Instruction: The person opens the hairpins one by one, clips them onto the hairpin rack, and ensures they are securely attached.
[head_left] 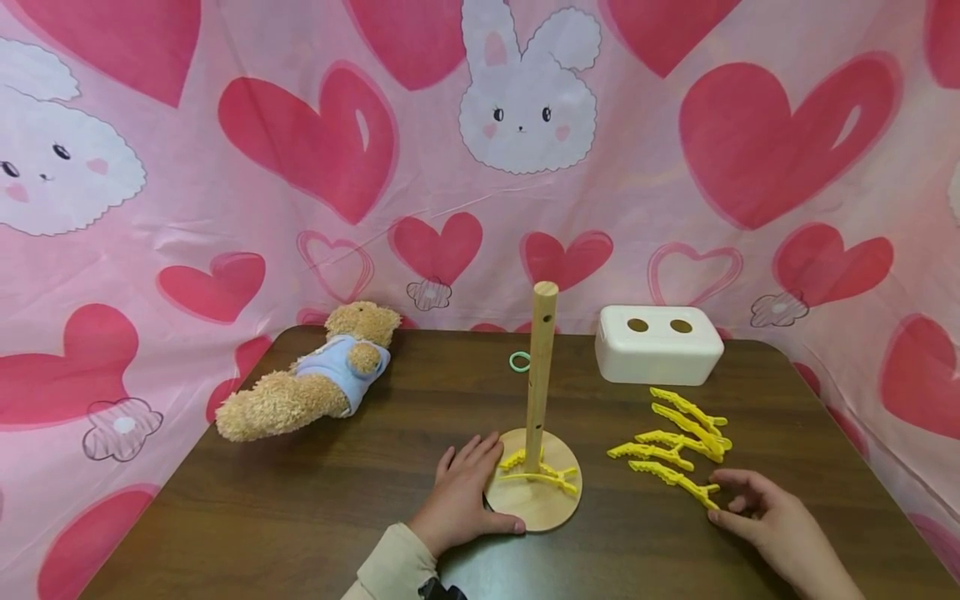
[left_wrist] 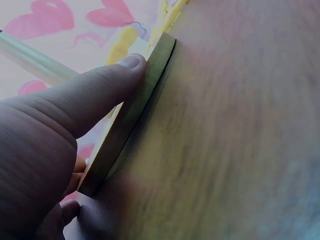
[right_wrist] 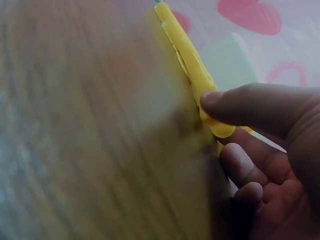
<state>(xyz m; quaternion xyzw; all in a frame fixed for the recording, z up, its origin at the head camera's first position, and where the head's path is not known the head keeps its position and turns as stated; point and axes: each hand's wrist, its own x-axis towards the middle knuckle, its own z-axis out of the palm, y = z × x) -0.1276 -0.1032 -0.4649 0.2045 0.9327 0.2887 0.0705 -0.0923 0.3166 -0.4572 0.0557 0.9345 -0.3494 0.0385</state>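
On the table stands a wooden post [head_left: 542,375] on a round base [head_left: 536,518]. Two yellow hair clips [head_left: 558,481] lie at the foot of the post. My left hand [head_left: 467,497] rests against the left side of the base, its fingers extended and the thumb along the front rim; the left wrist view shows the thumb [left_wrist: 107,85] on the rim. With thumb and index finger my right hand [head_left: 772,521] pinches the tail end of the nearest loose yellow hair clip [head_left: 671,479], also seen as a yellow clip [right_wrist: 187,55] in the right wrist view.
Several more yellow hair clips [head_left: 686,425] lie behind the pinched one. A white box [head_left: 660,354] with two round holes stands at the back right. Behind the post lies a green ring [head_left: 513,365]. A teddy bear [head_left: 322,379] in a blue top lies at the left.
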